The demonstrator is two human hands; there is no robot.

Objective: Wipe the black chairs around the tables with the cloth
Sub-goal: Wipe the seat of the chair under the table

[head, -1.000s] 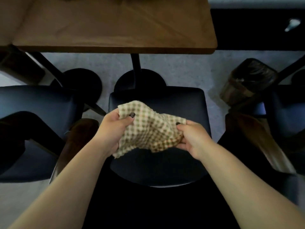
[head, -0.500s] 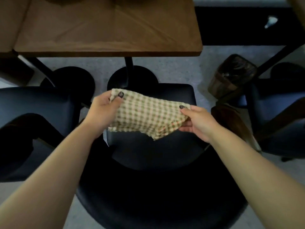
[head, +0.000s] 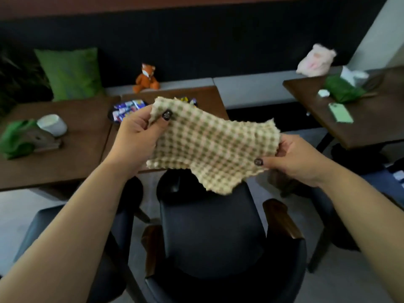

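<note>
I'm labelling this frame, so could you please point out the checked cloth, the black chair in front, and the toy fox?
checked cloth (head: 213,147): head view, middle of the stretched fabric.
black chair (head: 209,228): head view, centre of its seat.
toy fox (head: 147,78): head view, on its orange body.

Black chair (head: 209,232) seat lies open below — wooden armrests (head: 282,217) flank it, table (head: 65,154) edge just beyond.

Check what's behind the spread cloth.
The cloth, held by the left hand and right hand, covers part of the table edge and the wrapped snacks. The chair shows below. Whatever else lies on the table behind it is hidden.
</note>
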